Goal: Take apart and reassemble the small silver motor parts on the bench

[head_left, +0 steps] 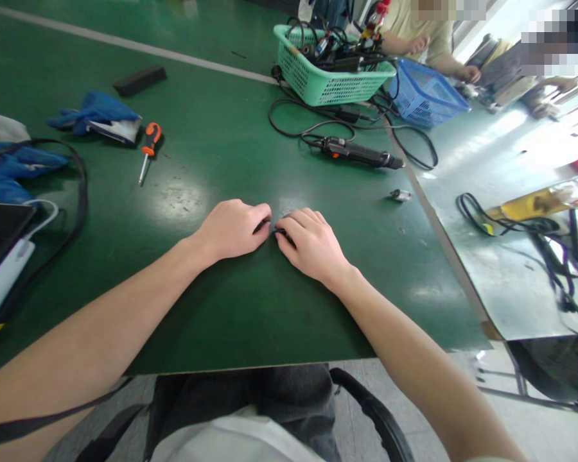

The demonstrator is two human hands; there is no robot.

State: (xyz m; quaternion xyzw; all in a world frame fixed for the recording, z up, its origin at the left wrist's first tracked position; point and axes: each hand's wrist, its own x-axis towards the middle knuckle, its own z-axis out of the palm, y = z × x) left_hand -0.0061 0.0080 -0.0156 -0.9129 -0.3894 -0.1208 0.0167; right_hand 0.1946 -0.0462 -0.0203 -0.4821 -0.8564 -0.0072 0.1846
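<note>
My left hand rests on the green table with its fingers curled and thumb pressed in. Something dark shows between its thumb and index finger, too small to name. Close beside it, a narrow gap apart, lies my right hand, also closed. A small black piece pokes out between its thumb and fingers; the rest is hidden by the hand. Ahead to the left is an orange-and-black screwdriver. To the right lie a black electric screwdriver with a cord and a small metallic-looking part.
A green basket of cables and a blue basket stand at the far right, near another person. Blue gloves, a dark block and a device with a white cable lie left. A yellow-handled tool lies right.
</note>
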